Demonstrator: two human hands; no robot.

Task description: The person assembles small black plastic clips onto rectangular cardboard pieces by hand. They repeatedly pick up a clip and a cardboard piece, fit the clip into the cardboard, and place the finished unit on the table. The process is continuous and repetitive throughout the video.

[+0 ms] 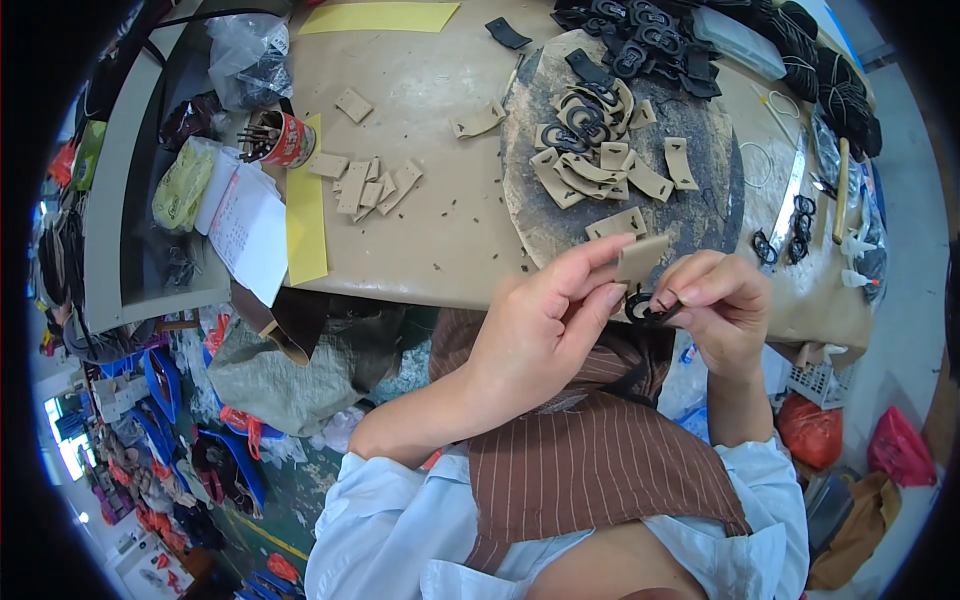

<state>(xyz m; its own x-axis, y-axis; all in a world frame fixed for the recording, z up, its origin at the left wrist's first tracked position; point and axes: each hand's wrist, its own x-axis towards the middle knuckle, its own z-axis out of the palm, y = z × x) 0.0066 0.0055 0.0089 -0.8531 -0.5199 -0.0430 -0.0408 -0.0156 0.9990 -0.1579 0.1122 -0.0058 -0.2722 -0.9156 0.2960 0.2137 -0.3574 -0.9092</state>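
Observation:
My left hand (545,325) pinches a small tan leather piece (640,258) between thumb and forefinger, just over the near table edge. My right hand (722,308) grips a small black buckle (645,310) and presses it against the lower end of that tan piece. Beyond the hands, a round dark cutting pad (715,205) carries several more tan pieces (590,165), some with black buckles fitted.
A loose pile of tan pieces (370,185) lies at table centre-left beside a red can of tools (280,138), yellow sheets (305,215) and white paper (250,230). Black buckles (640,35) are heaped at the far edge. Metal rulers (790,200) and glue bottles (860,245) lie right.

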